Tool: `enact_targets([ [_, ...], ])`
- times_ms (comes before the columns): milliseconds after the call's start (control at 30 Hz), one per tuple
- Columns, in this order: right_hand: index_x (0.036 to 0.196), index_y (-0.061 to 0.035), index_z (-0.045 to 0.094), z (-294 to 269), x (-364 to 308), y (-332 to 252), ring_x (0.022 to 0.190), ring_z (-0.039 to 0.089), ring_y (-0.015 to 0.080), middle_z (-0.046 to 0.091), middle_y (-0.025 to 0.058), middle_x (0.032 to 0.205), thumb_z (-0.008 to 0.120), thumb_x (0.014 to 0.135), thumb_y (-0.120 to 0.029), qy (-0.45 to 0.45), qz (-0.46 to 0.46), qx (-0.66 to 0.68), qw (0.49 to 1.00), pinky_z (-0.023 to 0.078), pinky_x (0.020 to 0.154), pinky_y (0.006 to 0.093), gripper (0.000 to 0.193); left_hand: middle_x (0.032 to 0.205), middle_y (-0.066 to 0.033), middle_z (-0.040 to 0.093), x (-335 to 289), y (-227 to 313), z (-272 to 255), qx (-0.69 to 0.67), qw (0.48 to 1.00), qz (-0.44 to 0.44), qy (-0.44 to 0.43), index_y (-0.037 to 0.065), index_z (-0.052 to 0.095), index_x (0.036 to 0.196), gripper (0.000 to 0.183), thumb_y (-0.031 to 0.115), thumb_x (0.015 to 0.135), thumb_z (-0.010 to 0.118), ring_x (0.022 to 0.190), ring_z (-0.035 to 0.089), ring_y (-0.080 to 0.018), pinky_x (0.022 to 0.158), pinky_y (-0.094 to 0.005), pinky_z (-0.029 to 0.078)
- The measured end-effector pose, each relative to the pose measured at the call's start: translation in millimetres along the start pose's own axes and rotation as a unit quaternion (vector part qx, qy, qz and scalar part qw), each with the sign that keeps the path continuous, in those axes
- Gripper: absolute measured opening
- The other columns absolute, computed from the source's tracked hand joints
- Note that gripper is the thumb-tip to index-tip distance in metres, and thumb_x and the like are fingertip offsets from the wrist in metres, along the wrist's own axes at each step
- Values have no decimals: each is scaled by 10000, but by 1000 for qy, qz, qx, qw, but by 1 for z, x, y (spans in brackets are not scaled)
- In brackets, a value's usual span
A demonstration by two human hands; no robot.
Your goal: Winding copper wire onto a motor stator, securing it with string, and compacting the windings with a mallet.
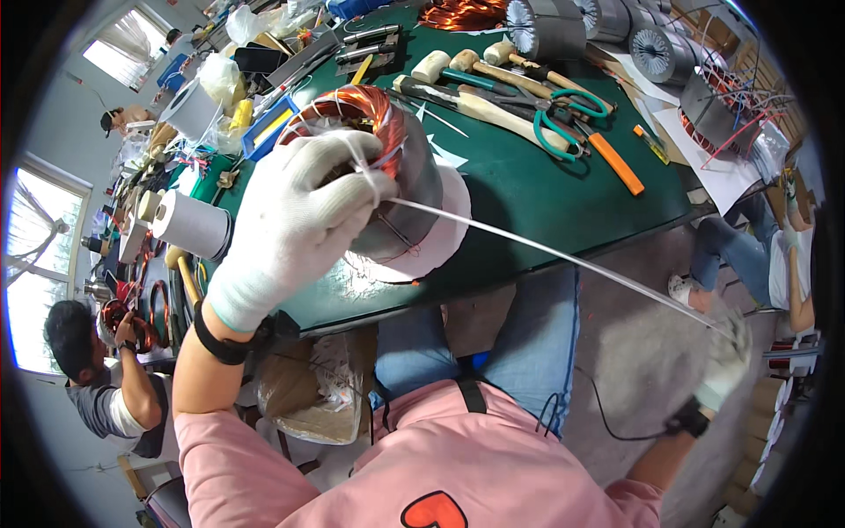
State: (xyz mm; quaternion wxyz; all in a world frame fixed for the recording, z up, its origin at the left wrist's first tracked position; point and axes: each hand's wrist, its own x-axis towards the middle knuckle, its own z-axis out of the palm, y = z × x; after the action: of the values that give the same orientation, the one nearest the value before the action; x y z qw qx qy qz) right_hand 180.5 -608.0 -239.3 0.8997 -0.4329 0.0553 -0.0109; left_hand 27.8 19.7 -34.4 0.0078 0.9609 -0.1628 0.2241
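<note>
On the near part of the green table stands a motor stator (422, 180), a grey metal cylinder on a round white sheet (455, 216). Its copper winding (385, 119) bulges from the top, with white lacing wrapped round it. My left hand (308, 189), in a white knit glove, rests against the winding with its fingers curled on a white cord (563, 255). The cord runs taut down to the right. Its other end is in my gloved right hand (729, 356), stretched far out beyond the table edge and somewhat blurred, its fingers closed.
Mallets (475, 66), green-handled scissors (563, 132) and an orange-handled tool (616, 163) lie behind the stator. More stators (664, 53) line the back right. A white thread spool (189, 222) stands left. Co-workers (97, 378) sit left and right (757, 255).
</note>
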Motion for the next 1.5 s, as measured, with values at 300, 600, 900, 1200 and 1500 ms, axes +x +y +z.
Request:
enact_targets([
  [300,1189,16,600,244,-58,110,644,444,20,552,-4,792,540,1062,-168,-36,49,-1,998,338,502,180,231,975,-101,667,-18,90,28,-171,969,157,78,25,745,991,307,242,782,685,863,664,-240,671,-359,556],
  [600,1011,-12,665,387,-110,155,703,548,79,676,87,966,642,1044,-339,-463,-12,-68,883,450,651,242,330,959,-99,677,-25,16,24,-23,991,-47,126,20,745,1108,392,149,737,743,886,654,-228,832,-390,540],
  [900,1027,-37,639,388,-143,215,686,478,64,608,8,857,621,1041,-429,-481,219,-10,849,383,623,204,392,936,5,699,-29,-10,43,-35,980,-49,190,147,791,1140,455,75,691,791,834,626,-195,907,-402,460],
  [1200,886,-10,637,385,-139,233,783,536,198,567,80,844,633,1037,-346,-521,-29,-87,849,435,743,318,368,933,-37,709,-20,15,28,-70,985,-125,96,176,761,1213,433,180,782,801,895,632,-259,939,-401,435],
  [1500,961,-10,595,383,-144,215,894,533,135,569,48,945,595,1067,-348,-485,209,93,844,441,861,286,355,851,7,681,-21,8,43,-49,980,-114,157,241,833,1027,255,205,776,810,808,606,-224,826,-378,428],
])
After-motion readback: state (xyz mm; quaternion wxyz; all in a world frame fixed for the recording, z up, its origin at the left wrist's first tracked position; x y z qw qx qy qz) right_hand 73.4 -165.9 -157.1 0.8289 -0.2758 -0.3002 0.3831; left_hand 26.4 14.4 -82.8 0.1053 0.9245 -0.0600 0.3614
